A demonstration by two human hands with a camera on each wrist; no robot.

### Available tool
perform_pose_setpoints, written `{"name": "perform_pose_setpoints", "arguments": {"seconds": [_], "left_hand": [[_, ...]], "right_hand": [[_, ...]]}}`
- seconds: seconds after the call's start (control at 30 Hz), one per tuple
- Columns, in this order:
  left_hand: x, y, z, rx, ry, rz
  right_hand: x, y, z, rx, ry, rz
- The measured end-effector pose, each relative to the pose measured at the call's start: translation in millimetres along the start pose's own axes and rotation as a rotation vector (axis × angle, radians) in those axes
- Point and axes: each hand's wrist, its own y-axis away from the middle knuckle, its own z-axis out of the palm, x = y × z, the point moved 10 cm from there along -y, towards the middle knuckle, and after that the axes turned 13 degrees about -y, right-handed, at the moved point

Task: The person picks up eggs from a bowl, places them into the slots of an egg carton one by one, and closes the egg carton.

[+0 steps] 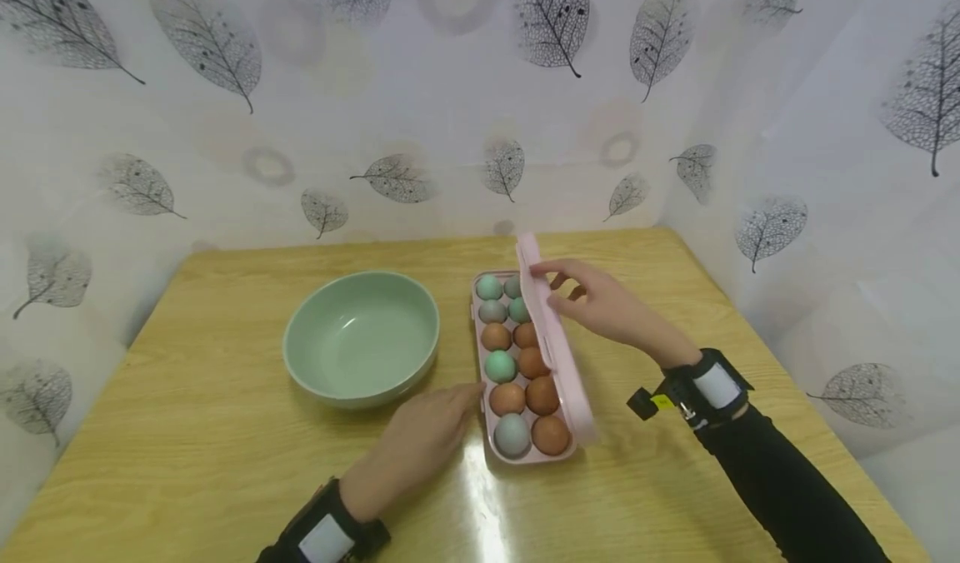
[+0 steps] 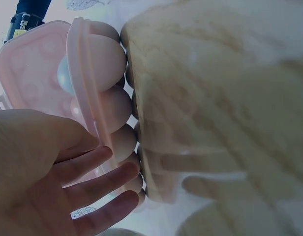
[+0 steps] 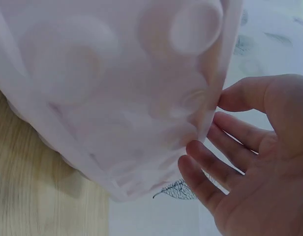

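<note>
A pink egg carton point(image 1: 491, 453) on the table holds two rows of brown and pale blue-green eggs point(image 1: 512, 435). Its hinged lid point(image 1: 558, 355) stands raised along the right side, tilted partly over the right row. My right hand point(image 1: 600, 301) holds the lid's edge at the far half, thumb and fingertips at the rim in the right wrist view. My left hand point(image 1: 423, 438) reaches to the carton's left side, its fingertips at the rim. In the left wrist view, the left hand's fingers point(image 2: 100, 189) are extended beside the tray.
A wide pale green bowl point(image 1: 363, 342) stands left of the carton, just beyond my left hand. The wooden table point(image 1: 187, 430) meets a leaf-patterned white curtain point(image 1: 450, 146) at the back and sides. Both wrists wear black straps with small devices point(image 1: 712, 386).
</note>
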Motion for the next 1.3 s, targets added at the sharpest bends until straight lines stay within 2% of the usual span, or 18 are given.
{"name": "perform_pose_setpoints", "arguments": {"seconds": [0.2,0.43,0.67,0.9,1.3], "left_hand": [[-1.3,0.5,-3.5,-0.001,-0.008,0.003],[-1.8,0.9,-5.0,-0.019,-0.025,0.018],[-5.7,1.6,-13.5,-0.001,-0.048,0.002],[-13.6,2.4,-8.1,-0.04,-0.035,-0.074],[-23.2,-0.4,-5.2,-0.078,-0.006,-0.2]], "right_hand": [[-8,-6.5,22,0.02,-0.006,-0.093],[-5,-12.3,47,0.034,0.055,-0.072],[-7,-18.4,69,-0.012,0.188,-0.084],[4,-17.1,87,-0.079,0.255,-0.02],[6,-14.2,93,-0.083,0.327,-0.064]]}}
